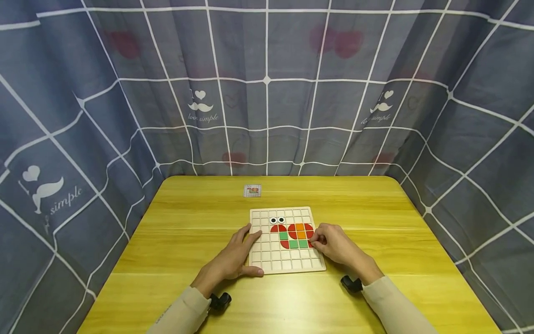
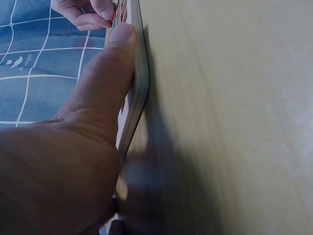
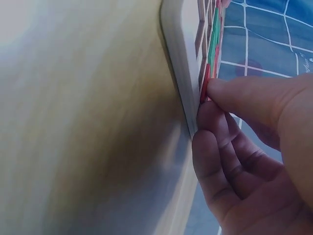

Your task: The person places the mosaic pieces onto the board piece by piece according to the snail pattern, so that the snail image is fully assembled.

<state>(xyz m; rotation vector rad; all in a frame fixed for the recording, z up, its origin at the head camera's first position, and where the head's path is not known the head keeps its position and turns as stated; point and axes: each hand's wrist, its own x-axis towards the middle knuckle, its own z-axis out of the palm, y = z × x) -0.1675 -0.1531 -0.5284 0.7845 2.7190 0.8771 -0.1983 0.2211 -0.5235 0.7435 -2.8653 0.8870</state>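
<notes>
A square wooden grid board lies on the table. In it sit red, green and orange pieces, with two round eye pieces above them. My left hand is spread along the board's left side, its thumb resting on the near left corner. At the board's right side my right hand pinches a small red piece between thumb and index finger, low against the grid. That piece is mostly covered by the fingers in the head view.
A small picture card showing a similar coloured figure on a grid lies behind the board. The yellow wood-grain table is bordered by a blue checked curtain at the back and sides.
</notes>
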